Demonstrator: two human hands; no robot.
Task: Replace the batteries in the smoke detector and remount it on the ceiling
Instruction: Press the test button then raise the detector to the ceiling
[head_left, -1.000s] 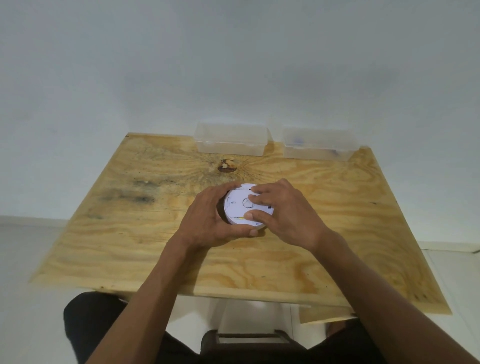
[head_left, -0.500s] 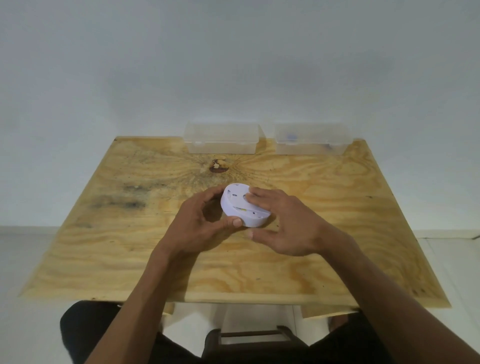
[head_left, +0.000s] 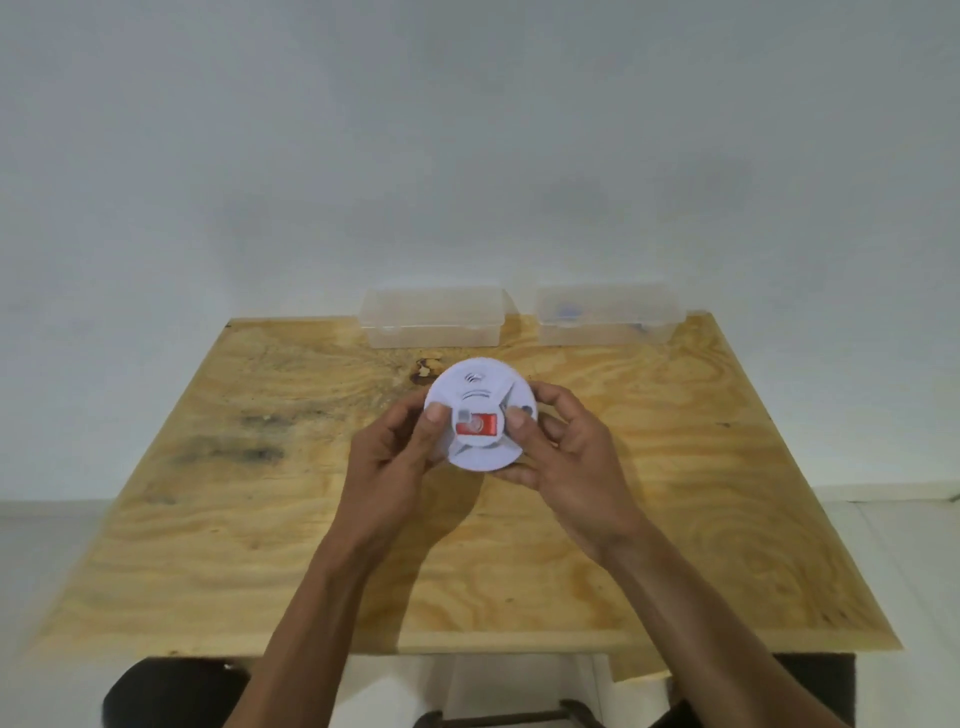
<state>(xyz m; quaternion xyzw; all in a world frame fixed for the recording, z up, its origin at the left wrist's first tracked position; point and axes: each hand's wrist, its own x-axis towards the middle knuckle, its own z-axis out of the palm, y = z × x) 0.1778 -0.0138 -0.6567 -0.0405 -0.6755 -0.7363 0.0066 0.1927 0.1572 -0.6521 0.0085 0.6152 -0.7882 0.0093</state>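
Both hands, the left hand (head_left: 400, 457) and the right hand (head_left: 563, 447), grip the smoke detector (head_left: 478, 415) by its rim above the bench (head_left: 675, 493), back side up, likely so the red battery (head_left: 478, 426) faces them; two clear boxes (head_left: 434, 325) sit beyond it.

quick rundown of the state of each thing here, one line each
round white smoke detector: held up off the table, back side facing the camera
red battery: seated in the detector's back
left hand: grips the detector's left edge
right hand: grips the detector's right edge
left clear plastic box: lid closed, at the table's far edge
right clear plastic box: lid closed, something bluish inside
plywood table: bare wood
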